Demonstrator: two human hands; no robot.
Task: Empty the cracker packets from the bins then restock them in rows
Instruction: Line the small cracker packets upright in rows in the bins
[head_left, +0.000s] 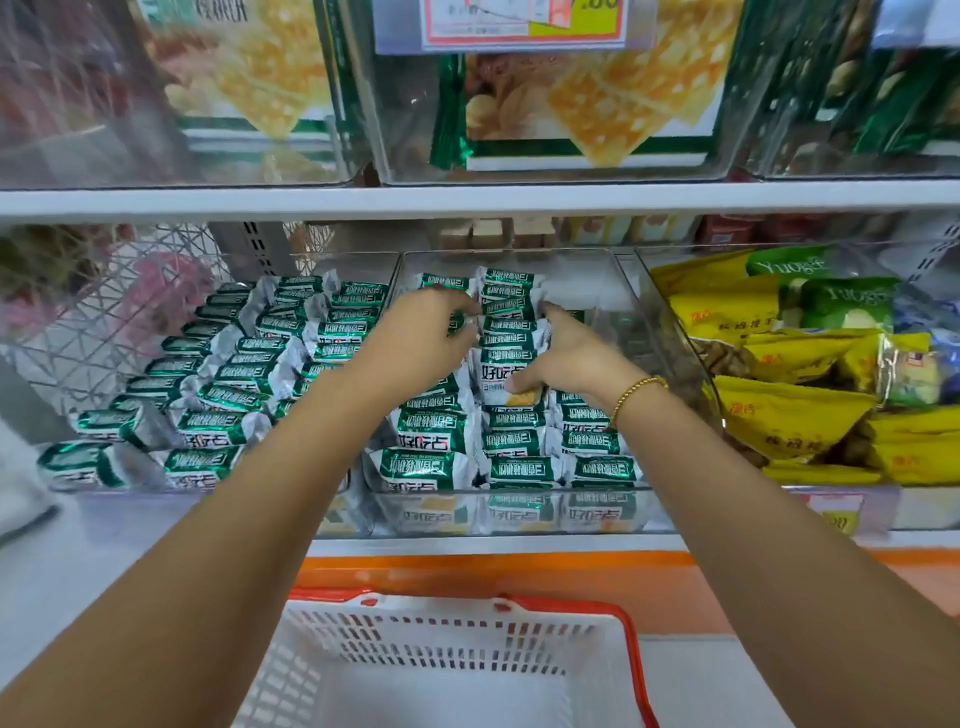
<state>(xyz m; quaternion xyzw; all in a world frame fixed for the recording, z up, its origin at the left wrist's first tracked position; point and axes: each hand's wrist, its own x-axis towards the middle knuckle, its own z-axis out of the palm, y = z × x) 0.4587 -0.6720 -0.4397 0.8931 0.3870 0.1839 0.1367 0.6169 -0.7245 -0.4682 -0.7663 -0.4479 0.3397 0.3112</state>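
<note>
While left hand (426, 327), right hand (566, 358) grip cracker packets (506, 332), fingertips hidden among them.

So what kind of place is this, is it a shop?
Most likely a shop or supermarket aisle: clear bins on shelves full of cracker packets, a price tag clipped above them, and a white shopping basket below.

Green-and-white cracker packets (423, 460), yellow bags (779, 415), white basket (597, 670) with orange rim.
</note>
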